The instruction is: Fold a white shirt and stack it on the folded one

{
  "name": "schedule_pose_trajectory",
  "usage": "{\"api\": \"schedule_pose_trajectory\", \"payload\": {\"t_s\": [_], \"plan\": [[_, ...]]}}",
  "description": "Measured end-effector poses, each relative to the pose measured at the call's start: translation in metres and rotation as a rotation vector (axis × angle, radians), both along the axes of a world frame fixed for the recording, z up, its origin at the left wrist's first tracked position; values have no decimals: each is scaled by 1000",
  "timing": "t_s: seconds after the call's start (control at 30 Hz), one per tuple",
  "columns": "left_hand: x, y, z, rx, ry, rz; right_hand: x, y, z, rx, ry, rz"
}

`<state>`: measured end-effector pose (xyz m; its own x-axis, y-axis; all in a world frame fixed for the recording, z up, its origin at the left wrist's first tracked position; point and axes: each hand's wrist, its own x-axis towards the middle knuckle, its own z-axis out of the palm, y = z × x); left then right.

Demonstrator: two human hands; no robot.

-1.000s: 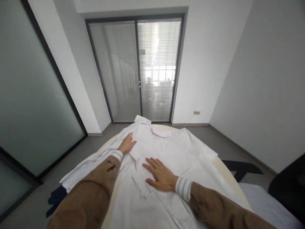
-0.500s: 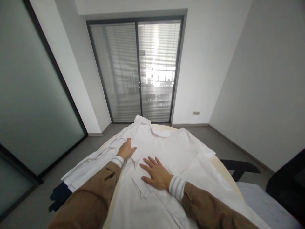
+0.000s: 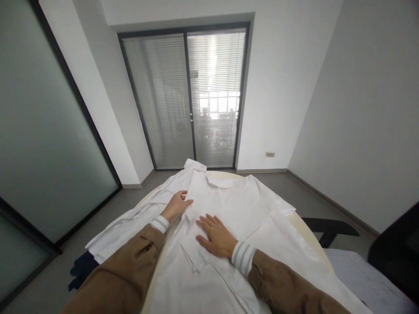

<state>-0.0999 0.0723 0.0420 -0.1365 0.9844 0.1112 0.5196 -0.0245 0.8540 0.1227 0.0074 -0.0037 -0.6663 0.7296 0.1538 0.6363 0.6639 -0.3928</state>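
Two hands on one white shirt [image 3: 242, 209] right now, and the shirt's spread front-up across the round cream table [image 3: 304, 226], collar at the far end, hem toward me. So its long axis runs straight away from my chest, with the button line roughly up the middle.

My right hand [image 3: 214, 235] is flat, fingers spread, palm pressing the cloth just right of the button line, about mid-chest of the shirt. My left hand [image 3: 178, 204] is a bit further up toward the collar and left of the button line. Its fingers are curled onto the edge of the front panel there, looks like thumb and fingers nipping the fabric, though I can't fully tell if it's a real pinch or just resting on the fold. That left one is the nearer hand to the collar [image 3: 220, 181], the right is nearer the chest pocket [image 3: 193, 257], which sits just below and left of it.

One shirt sleeve [image 3: 131, 218] trails off the table's left side; something dark blue [image 3: 80, 270] sits low beyond it. More white fabric hangs off the right.

Room-wise: sliding glass doors with blinds [image 3: 193, 96] past the collar end, grey floor, plain white walls, frosted glass panel on the left, and a dark chair [image 3: 396, 248] off to the shirt's right.
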Motion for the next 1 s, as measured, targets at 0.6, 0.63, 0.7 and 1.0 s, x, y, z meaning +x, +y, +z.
{"api": "schedule_pose_trajectory", "payload": {"t_s": [0.6, 0.63, 0.7, 1.0], "plan": [[46, -26, 43, -154, 88, -121, 6, -13, 28, 85, -71, 317], [53, -24, 42, -163, 55, -125, 7, -16, 29, 45, -47, 332], [67, -20, 37, -167, -4, -131, 9, -21, 30, -72, 46, 269], [107, -4, 6, -75, -65, -186, 19, -12, 32, -585, 513, -187]]}}
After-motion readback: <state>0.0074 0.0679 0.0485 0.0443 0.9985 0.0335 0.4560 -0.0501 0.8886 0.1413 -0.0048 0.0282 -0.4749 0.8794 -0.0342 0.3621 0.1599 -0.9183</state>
